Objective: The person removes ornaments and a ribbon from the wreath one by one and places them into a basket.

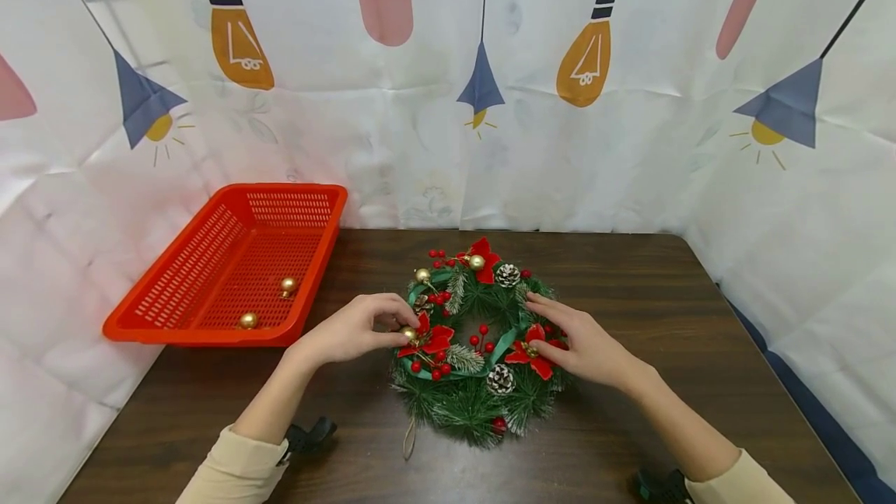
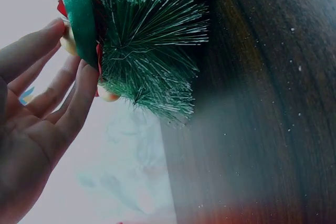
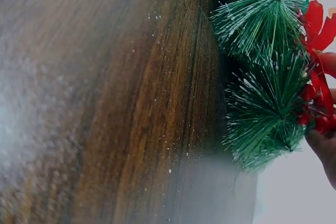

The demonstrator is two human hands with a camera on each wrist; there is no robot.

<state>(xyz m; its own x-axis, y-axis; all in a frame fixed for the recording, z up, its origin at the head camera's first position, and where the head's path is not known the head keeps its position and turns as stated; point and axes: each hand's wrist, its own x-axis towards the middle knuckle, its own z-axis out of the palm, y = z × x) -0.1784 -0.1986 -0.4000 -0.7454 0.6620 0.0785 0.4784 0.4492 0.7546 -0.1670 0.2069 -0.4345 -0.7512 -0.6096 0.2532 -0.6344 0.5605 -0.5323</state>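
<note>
A green Christmas wreath (image 1: pixel 469 403) lies on the table, trimmed with green ribbon (image 2: pixel 80 19), red flowers, berries and frosted pine cones (image 1: pixel 500 379). At its left side my left hand (image 1: pixel 367 325) pinches a small gold ball (image 2: pixel 68 40) beside a red flower (image 1: pixel 428 339). Another gold ball (image 2: pixel 108 95) shows below those fingers in the left wrist view. My right hand (image 1: pixel 588 341) rests on the wreath's right side with fingers extended, the thumb touching another red flower (image 1: pixel 530 356). In the right wrist view, that hand is partly cut off beside red berries (image 3: pixel 310 108).
A red plastic basket (image 1: pixel 175 334) stands at the table's back left, with two gold balls (image 1: pixel 248 320) inside. A string loop (image 1: pixel 409 442) hangs from the wreath onto the brown table (image 1: pixel 630 278). Behind is a white curtain (image 1: pixel 434 162) printed with lamps.
</note>
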